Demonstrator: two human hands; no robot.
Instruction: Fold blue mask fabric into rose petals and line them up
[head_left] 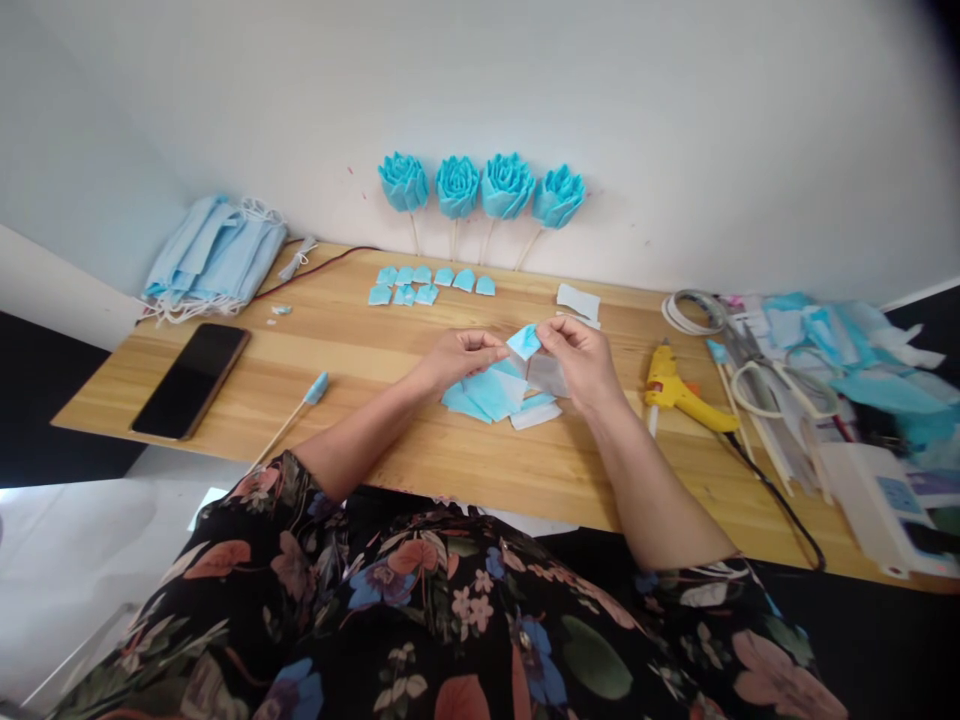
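A small folded piece of blue mask fabric [523,343] is held up over the middle of the table. My right hand [581,355] pinches its right side between thumb and fingers. My left hand [466,357] is closed in a pinch at its left edge, where a thin whitish layer also shows. Beneath both hands lie loose blue and white fabric pieces [487,393], partly covered. Beyond them, several small cut blue petals [464,281] are laid in two rows. To the left, a stick with a blue wrapped tip [316,389] lies at the table's front edge.
Several blue fabric flowers [457,188] on sticks lean against the wall. A mask stack [214,255] and a phone [191,380] are left. Rightward lie a yellow glue gun [686,395], scissors [787,385], tape rolls [694,312] and fabric scraps [877,350]. White strips [578,300] lie behind my right hand.
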